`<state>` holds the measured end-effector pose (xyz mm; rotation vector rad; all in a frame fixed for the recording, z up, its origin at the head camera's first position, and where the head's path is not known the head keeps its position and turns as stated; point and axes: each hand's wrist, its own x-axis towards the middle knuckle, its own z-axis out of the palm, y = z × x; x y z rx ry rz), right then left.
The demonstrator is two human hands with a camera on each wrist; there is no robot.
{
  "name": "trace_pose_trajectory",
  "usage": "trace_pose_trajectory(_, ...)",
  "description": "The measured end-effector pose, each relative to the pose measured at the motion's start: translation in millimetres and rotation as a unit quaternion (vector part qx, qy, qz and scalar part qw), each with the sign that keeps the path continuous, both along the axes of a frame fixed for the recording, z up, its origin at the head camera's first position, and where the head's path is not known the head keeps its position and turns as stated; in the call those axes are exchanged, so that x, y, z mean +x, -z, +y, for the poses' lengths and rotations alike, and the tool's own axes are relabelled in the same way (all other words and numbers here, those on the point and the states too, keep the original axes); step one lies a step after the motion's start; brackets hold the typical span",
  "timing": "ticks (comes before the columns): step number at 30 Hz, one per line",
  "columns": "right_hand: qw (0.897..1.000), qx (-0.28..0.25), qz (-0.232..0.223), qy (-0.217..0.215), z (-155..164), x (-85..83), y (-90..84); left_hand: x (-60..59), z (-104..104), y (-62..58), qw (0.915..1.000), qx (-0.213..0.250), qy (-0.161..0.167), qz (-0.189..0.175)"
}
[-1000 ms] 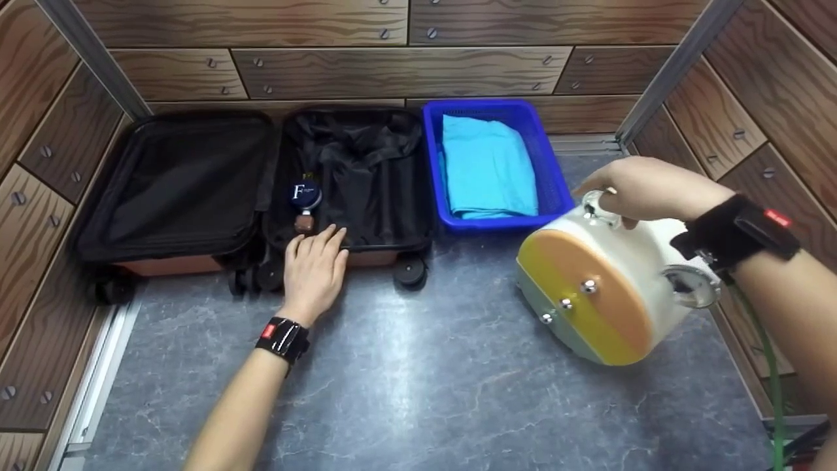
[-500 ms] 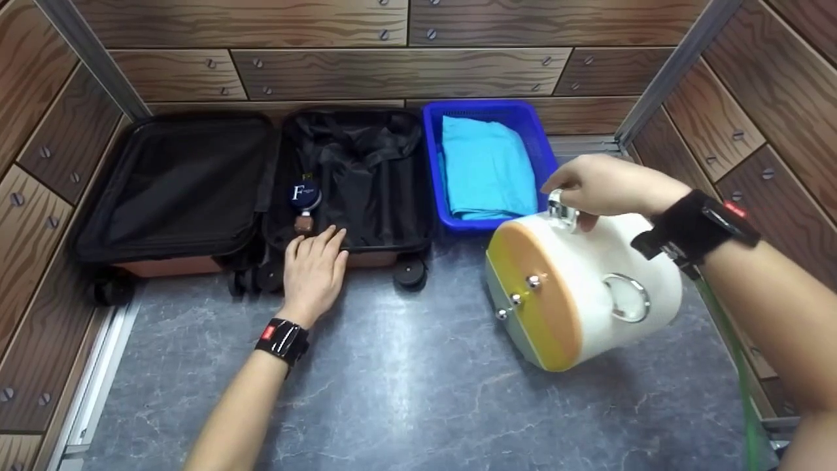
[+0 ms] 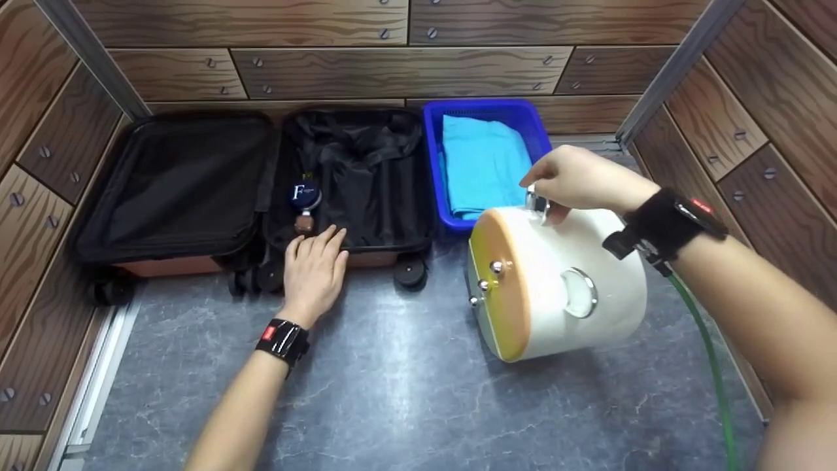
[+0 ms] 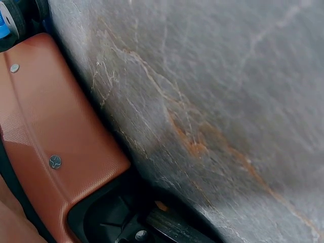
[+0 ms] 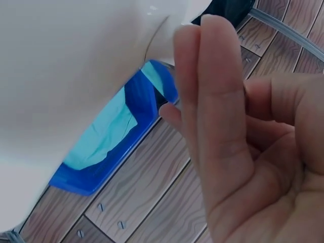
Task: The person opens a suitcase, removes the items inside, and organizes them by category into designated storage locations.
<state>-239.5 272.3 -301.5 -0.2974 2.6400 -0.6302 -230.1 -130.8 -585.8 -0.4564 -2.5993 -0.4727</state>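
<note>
- The right hand (image 3: 579, 180) is pinching a small silver metal ring (image 3: 537, 203) on top of a round white drum-shaped case with an orange-and-yellow face (image 3: 556, 281); the grip is clenched on that ring alone, and the case is hanging from it above the grey marbled tabletop (image 3: 405, 392), just in front of the blue plastic basket (image 3: 431, 163) holding a folded turquoise cloth (image 3: 484, 163).
- The left hand (image 3: 315, 268) is lying flat with straight fingers on the near rim of the open black-lined, rust-coloured suitcase (image 3: 196, 261); its grip is released and holding nothing.
- A round dark tin marked with an F (image 3: 305, 193) is lying in the suitcase's right half, just beyond the left fingertips.
- Judging from the thin hold, the case is tilting face-left; keeping the pinch firm and the wrist level would be steadying it; the flat left hand seems well placed for bracing the suitcase.
</note>
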Motion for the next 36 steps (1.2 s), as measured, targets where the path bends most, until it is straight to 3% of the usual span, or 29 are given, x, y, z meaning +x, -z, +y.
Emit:
trace_pose_trajectory(18,1.0,-0.02,0.011,0.009,-8,-2.4,5.9,0.8,0,-1.0,1.0,0.005,0.003,0.004)
trace_pose_trajectory(25,0.996,-0.081,0.011,0.021,0,7.9,9.7,1.1,-1,-0.6,0.9999,0.007,0.005,0.009)
trace_pose_trajectory(29,0.996,-0.087,0.028,-0.012,14,17.7,9.1,1.7,-1,-0.7,0.9999,0.006,0.006,0.015)
trace_pose_trajectory(32,0.996,-0.059,0.035,-0.056,31,26.1,6.3,2.3,-1,-0.7,0.9998,0.005,0.008,0.016)
trace_pose_trajectory(36,0.994,-0.024,-0.01,-0.11,53,36.8,7.7,2.0,-2,-1.4,0.9998,0.006,0.009,0.019)
